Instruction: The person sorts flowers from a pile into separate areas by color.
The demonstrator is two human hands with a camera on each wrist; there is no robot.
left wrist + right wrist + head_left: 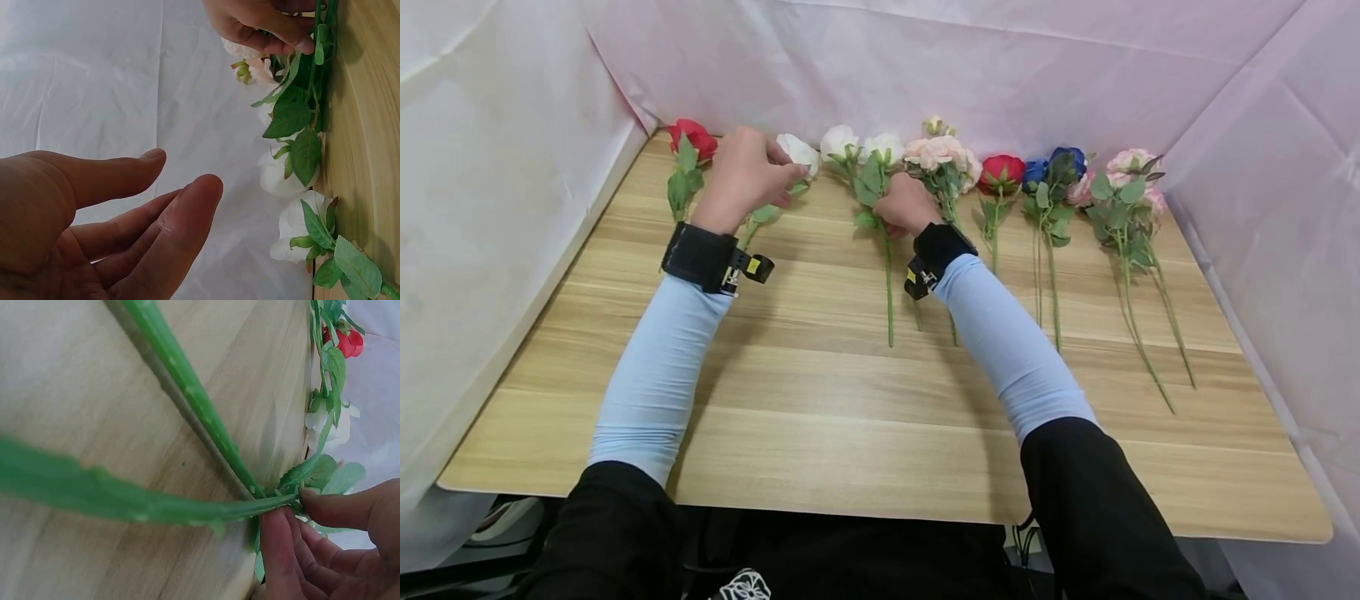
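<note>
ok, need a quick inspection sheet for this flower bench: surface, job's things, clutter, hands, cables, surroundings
Surface: light wooden table, bare at the near side.
Job's things: artificial flowers in a row along the far edge: red rose, white rose, white roses, pink bunch, red flower, blue flowers, pink spray.
Clutter: nothing seen.
Hands: left hand over the white rose, fingers relaxed, no grip; right hand pinches a green stem.
Cables: nothing seen.
Surroundings: white cloth draped behind and on both sides.
</note>
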